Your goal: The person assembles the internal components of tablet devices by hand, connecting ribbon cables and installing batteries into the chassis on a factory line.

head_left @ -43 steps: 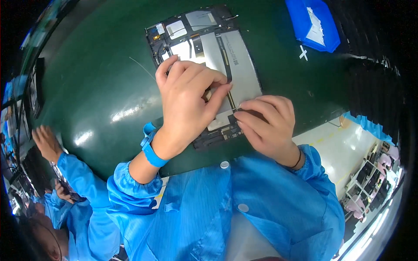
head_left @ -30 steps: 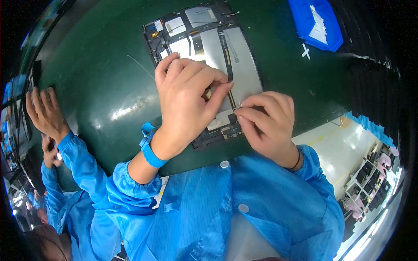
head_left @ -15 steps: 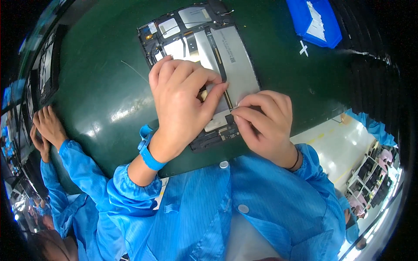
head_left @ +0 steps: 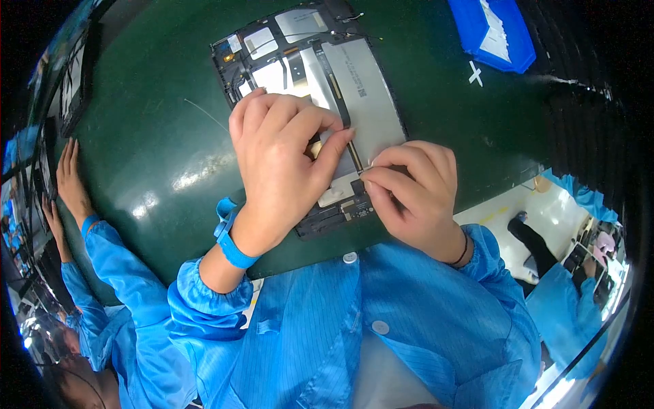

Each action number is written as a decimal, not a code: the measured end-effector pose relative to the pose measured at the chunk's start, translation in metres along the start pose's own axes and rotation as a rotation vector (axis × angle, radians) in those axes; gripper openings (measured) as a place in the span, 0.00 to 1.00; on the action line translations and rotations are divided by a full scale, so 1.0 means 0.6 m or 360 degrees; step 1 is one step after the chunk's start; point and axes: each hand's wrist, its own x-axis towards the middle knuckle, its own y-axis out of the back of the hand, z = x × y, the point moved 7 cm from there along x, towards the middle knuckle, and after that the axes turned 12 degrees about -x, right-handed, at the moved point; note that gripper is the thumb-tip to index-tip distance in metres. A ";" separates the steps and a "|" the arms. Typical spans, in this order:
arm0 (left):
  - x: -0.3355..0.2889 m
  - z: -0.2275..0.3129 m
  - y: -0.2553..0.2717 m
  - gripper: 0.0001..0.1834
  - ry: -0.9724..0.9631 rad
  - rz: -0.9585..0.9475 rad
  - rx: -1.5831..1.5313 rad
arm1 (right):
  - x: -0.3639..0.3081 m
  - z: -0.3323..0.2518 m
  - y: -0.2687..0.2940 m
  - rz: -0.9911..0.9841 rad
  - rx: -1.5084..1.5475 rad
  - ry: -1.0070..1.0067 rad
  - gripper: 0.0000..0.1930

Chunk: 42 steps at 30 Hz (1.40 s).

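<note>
An opened tablet (head_left: 364, 88) lies on the green table, its black frame and silver panels facing up. Down its middle runs a narrow black flex cable (head_left: 334, 85). My left hand (head_left: 283, 160) rests over the tablet's left half, thumb and forefinger pinched together on the cable; the other fingers are curled. Lower on the same strip, my right hand (head_left: 415, 191) pinches at the tablet's lower right part. What lies between those fingertips is too small to tell. A blue wrist strap (head_left: 236, 247) circles my left wrist, and my left hand hides part of the tablet.
Top right stands a blue bin (head_left: 521, 51) with white strips inside; a white cross-shaped piece (head_left: 475, 73) lies beside it. A thin wire (head_left: 204, 112) is left of the tablet. At far left a co-worker's hand (head_left: 71, 180) rests near dark devices (head_left: 73, 85).
The tablet has shifted slightly left. My hands keep nearly the same pose. The co-worker's hands at left have moved farther up the table, and a person in blue has appeared at lower right.
</note>
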 end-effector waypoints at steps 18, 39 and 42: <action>0.000 0.001 -0.006 0.08 -0.0016 0.0040 0.0091 | 0.001 -0.001 -0.003 -0.0095 -0.0112 0.0168 0.09; -0.005 -0.013 -0.024 0.28 0.0049 0.0149 -0.0074 | 0.021 -0.011 -0.023 -0.0483 -0.0336 0.0405 0.34; -0.011 -0.017 -0.021 0.28 0.0056 0.0207 -0.0134 | 0.012 -0.013 -0.011 -0.0655 -0.0245 0.0349 0.34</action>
